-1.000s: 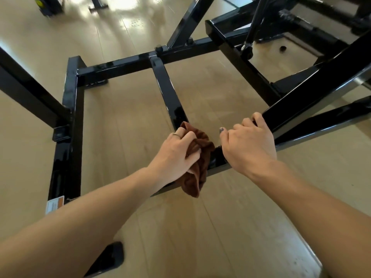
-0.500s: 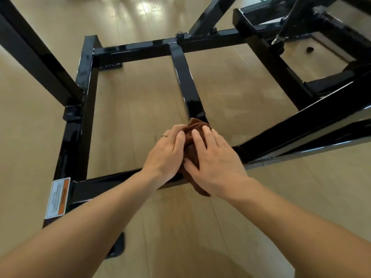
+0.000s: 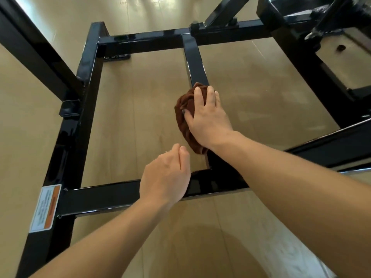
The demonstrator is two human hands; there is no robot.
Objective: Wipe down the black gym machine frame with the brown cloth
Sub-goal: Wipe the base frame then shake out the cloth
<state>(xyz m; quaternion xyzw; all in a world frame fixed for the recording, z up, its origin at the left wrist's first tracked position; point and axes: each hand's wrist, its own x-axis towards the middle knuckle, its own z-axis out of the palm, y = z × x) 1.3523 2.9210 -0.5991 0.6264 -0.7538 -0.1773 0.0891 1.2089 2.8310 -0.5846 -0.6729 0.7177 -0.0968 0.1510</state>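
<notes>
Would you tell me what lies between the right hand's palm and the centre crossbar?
The bunched brown cloth, pressed by the right hand onto the centre crossbar, head view.

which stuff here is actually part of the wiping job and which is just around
Part of the job:
brown cloth
black frame
right hand, pressing the cloth onto the centre bar
left hand, loosely curled, holding nothing

Just around:
warning label
wood floor

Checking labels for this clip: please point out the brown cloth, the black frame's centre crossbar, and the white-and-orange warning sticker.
Crumpled brown cloth (image 3: 183, 109): head view, on its bunched left fold beside the thumb.
Black metal centre crossbar (image 3: 194, 61): head view, on its bare top face beyond the cloth.
White-and-orange warning sticker (image 3: 45, 207): head view, on its printed middle.
</notes>
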